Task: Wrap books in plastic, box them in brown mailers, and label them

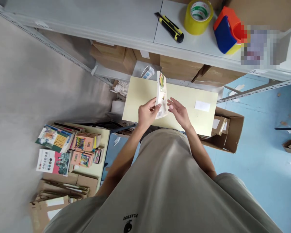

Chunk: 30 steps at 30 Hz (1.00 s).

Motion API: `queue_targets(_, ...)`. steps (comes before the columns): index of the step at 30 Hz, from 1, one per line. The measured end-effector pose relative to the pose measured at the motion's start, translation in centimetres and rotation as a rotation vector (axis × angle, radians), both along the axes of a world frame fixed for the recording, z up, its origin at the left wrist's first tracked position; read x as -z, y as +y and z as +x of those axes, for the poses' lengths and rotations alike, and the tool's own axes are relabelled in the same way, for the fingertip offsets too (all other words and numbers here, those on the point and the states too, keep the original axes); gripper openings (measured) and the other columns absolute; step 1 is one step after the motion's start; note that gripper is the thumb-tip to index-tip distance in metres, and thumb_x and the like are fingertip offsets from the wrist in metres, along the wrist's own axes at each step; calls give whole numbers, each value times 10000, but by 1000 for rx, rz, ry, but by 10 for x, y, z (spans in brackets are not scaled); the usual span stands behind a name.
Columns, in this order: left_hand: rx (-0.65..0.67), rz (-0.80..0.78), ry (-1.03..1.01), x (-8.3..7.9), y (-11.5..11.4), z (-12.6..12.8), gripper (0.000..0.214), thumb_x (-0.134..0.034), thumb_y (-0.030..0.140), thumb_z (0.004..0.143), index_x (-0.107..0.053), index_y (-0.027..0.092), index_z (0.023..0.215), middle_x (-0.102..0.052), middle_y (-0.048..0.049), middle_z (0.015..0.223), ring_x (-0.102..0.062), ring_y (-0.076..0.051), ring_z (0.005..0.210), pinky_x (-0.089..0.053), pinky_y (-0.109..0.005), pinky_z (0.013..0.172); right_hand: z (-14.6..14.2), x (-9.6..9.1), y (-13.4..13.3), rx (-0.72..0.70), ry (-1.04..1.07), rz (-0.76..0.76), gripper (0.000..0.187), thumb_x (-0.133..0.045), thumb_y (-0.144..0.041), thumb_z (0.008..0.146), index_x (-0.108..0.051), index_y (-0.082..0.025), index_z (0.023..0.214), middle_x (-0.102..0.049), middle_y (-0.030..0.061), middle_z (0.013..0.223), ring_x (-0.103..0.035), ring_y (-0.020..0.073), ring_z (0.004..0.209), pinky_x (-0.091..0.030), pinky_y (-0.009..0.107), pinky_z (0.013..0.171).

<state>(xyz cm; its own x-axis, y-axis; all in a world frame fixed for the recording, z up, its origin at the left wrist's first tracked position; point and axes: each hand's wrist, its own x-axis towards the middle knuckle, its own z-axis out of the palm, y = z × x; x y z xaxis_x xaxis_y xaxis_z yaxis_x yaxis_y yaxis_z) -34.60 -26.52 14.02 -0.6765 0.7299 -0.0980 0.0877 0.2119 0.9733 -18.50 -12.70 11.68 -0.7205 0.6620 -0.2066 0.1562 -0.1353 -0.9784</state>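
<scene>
My left hand (147,113) grips a thin paperback book (162,94) by its lower left side, thumb on the cover. The book is held upright at a slant over a pale yellow table (140,94), with a colourful picture near its top. My right hand (179,113) is just right of the book, fingers apart and curved towards its edge. Whether the right fingertips touch the book I cannot tell. A white paper slip (202,106) lies on the table to the right of my right hand.
On the shelf above are a box cutter (169,27), a yellow tape roll (196,28) and a tape dispenser (224,34). Stacked books (54,139) and flattened cardboard (50,207) are at left. An open carton (235,134) holding boxes stands right of the table.
</scene>
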Motion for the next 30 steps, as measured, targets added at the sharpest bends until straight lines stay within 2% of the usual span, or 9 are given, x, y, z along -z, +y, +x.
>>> queue_targets(2, 92, -69, 157, -1, 4, 15, 471, -836, 504, 1077, -860, 311, 1505, -929, -63, 1312, -901, -302, 1098, -721, -401, 1024, -8, -2, -4, 7, 43, -23, 959, -845, -945, 916, -751, -299, 1620, -810, 145, 1603, -740, 419, 1533, -693, 588, 1210)
queue_targets(4, 243, -86, 261, -3, 6, 21, 479, -854, 459, 1064, -849, 328, 1524, -917, -65, 1353, -892, -288, 1120, -706, -412, 1097, -10, 0, -4, 65, 56, -9, 891, -815, -959, 929, -811, -283, 1509, -875, 122, 1463, -790, 402, 1425, -708, 558, 1163)
queue_targets(6, 305, -47, 280, -3, 6, 15, 490, -848, 476, 1076, -836, 315, 1538, -884, -95, 1452, -864, -300, 1250, -671, -427, 1190, -8, 5, 0, 115, 58, -43, 816, -783, -970, 941, -854, -272, 1359, -912, 100, 1317, -827, 381, 1305, -722, 538, 1096)
queue_targets(9, 109, -13, 217, 4, 3, -11, 503, -840, 586, 1085, -840, 287, 1489, -854, -139, 1505, -775, -328, 1456, -599, -464, 1297, 0, 10, 8, 116, 67, -185, 753, -840, -955, 891, -847, -291, 1247, -919, 82, 1241, -848, 370, 1228, -736, 512, 997)
queue_targets(11, 1, -6, 89, 13, 1, -30, 584, -892, 687, 1018, -860, 251, 1404, -875, -161, 1430, -777, -355, 1436, -606, -496, 1274, 4, 9, 11, 90, 75, -268, 742, -885, -938, 852, -835, -301, 1228, -918, 83, 1263, -851, 372, 1233, -737, 503, 973)
queue_targets(15, 17, 37, -243, 31, -6, -46, 715, -986, 804, 845, -896, 193, 1206, -909, -166, 1269, -849, -364, 1222, -668, -500, 1134, 5, 4, 12, 50, 94, -336, 724, -924, -903, 832, -832, -298, 1220, -917, 88, 1298, -833, 383, 1315, -731, 512, 1020)
queue_targets(19, -38, 44, -322, 43, -13, -43, 685, -1041, 746, 798, -901, 191, 1174, -916, -153, 1216, -846, -352, 1214, -667, -480, 1122, 2, 12, 16, -2, 62, -332, 722, -898, -905, 853, -828, -294, 1231, -917, 88, 1290, -831, 381, 1313, -733, 520, 1023)
queue_targets(24, -60, -67, -312, 68, -25, -48, 508, -980, 603, 869, -901, 199, 1167, -917, -141, 1218, -845, -347, 1204, -665, -471, 1117, -7, 55, 26, -22, -82, -271, 726, -925, -863, 830, -791, -270, 1228, -916, 112, 1302, -847, 351, 1200, -733, 509, 1005)
queue_targets(30, -175, -298, -288, 110, -49, -51, 254, -828, 321, 871, -912, 174, 1060, -926, -138, 1223, -851, -323, 1127, -672, -432, 1069, -26, 121, 11, -80, -222, -290, 572, -936, -661, 770, -760, -274, 1152, -913, 136, 1308, -842, 370, 1279, -694, 553, 1137)
